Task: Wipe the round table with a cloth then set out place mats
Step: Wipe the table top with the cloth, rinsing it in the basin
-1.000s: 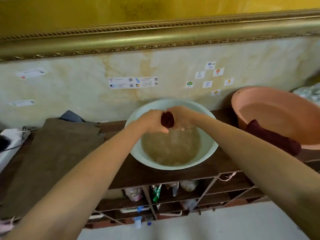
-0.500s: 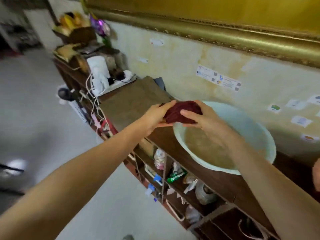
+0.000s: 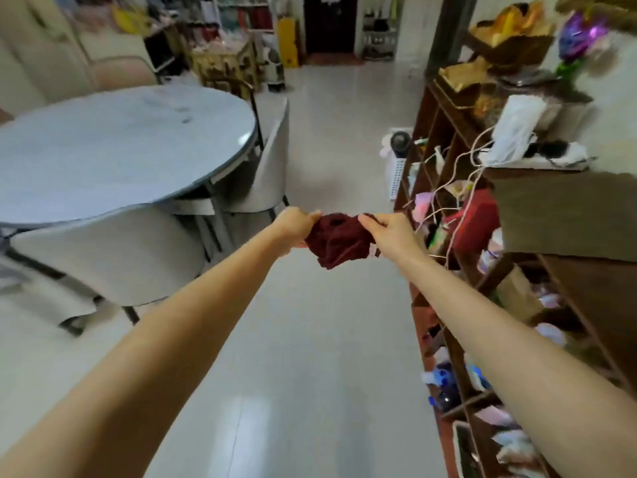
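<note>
A dark red cloth (image 3: 336,241) hangs bunched in the air between both hands, over the pale floor. My left hand (image 3: 293,225) grips its left edge and my right hand (image 3: 391,232) pinches its right edge. The round table (image 3: 113,150) with a grey glossy top stands to the left, ahead of the hands. A stack of brown place mats (image 3: 565,215) lies on the wooden shelf unit at the right.
Grey chairs (image 3: 113,257) are tucked around the table, one near my left arm, another (image 3: 269,163) at the far side. The wooden shelf unit (image 3: 448,139) full of clutter and dangling white cables runs along the right. Pale floor lies between.
The view has swung left from the wall and the basin of water to the room. Both hands carried the cloth away from the basin and spread it apart slightly.
</note>
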